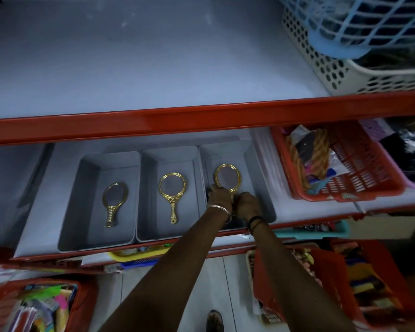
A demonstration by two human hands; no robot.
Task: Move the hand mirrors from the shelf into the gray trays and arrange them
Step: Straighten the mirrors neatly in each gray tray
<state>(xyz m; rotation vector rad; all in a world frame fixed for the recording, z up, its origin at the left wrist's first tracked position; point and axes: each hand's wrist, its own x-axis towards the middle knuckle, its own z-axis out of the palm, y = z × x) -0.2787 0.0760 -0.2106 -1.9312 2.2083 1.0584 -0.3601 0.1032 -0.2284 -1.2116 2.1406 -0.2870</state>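
Note:
Three gray trays stand side by side on the middle shelf. The left tray (86,178) holds a gold hand mirror (114,202), handle toward me. A second gold mirror (172,190) lies in the middle tray (149,168). In the right tray (256,168) lies a third gold mirror (227,177), its handle hidden under my hands. My left hand (220,196) and my right hand (246,203) are both closed at the base of that mirror's frame, touching each other.
A red shelf edge (201,119) runs across above the trays. A red basket (359,164) of accessories sits right of the trays. White and blue baskets (345,44) stand on the upper shelf at right. Lower shelves hold more red baskets (34,305).

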